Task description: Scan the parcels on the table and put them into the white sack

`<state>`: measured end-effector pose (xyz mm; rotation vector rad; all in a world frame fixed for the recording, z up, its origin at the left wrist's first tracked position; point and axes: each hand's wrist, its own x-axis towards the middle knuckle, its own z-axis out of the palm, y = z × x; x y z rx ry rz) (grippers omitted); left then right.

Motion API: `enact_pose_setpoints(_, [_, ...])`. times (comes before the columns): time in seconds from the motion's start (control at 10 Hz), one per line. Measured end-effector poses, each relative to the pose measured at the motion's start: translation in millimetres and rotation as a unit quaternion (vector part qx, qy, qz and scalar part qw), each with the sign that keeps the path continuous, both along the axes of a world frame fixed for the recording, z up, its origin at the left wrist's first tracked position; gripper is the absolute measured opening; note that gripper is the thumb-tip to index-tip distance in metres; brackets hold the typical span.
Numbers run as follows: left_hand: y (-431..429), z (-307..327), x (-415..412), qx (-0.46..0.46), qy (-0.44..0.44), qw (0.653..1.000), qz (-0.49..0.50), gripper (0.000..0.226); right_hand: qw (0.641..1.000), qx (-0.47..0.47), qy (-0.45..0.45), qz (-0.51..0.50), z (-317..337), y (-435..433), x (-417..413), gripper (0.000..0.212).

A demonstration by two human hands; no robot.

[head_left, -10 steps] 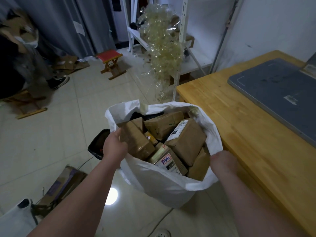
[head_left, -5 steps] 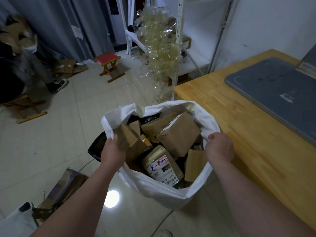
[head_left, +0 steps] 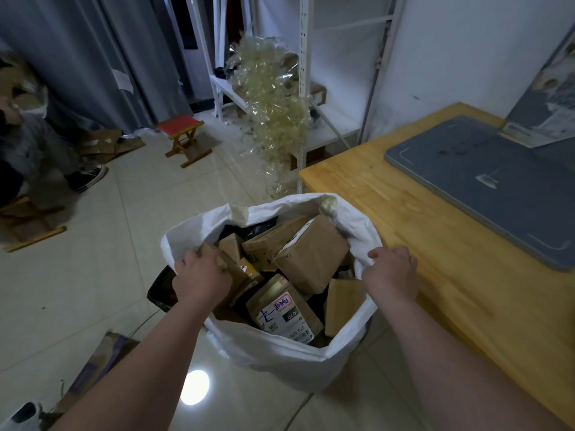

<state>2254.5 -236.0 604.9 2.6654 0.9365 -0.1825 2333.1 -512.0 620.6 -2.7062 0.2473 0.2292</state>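
Note:
The white sack (head_left: 280, 356) stands on the floor beside the wooden table (head_left: 435, 231), its mouth wide and packed with several brown cardboard parcels. One large box (head_left: 314, 259) lies on top near the middle, and a labelled parcel (head_left: 283, 312) sits in front of it. My left hand (head_left: 199, 278) grips the sack's left rim, its fingers against a small box. My right hand (head_left: 390, 270) grips the right rim next to the table edge. No scanner is in view.
A grey mat (head_left: 491, 185) lies on the table. A black bin (head_left: 161, 290) stands behind the sack on the left. Flattened cardboard (head_left: 96, 365) lies at lower left. A red-topped stool (head_left: 183, 138), white shelving (head_left: 305, 88) with a plastic-film bundle, and a seated person at far left.
My right hand came up from the sack's lower right side and took the right rim. The parcels inside shifted and settled lower. My left hand stayed on the left rim.

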Motion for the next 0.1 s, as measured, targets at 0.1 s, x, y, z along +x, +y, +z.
enact_pose_setpoints(0.1, [-8.4,9.4,15.5,-0.055,-0.046,0.995,-0.07,0.043,1.0,0.026,-0.011,-0.002,8.7,-5.1,-2.7,0.037])
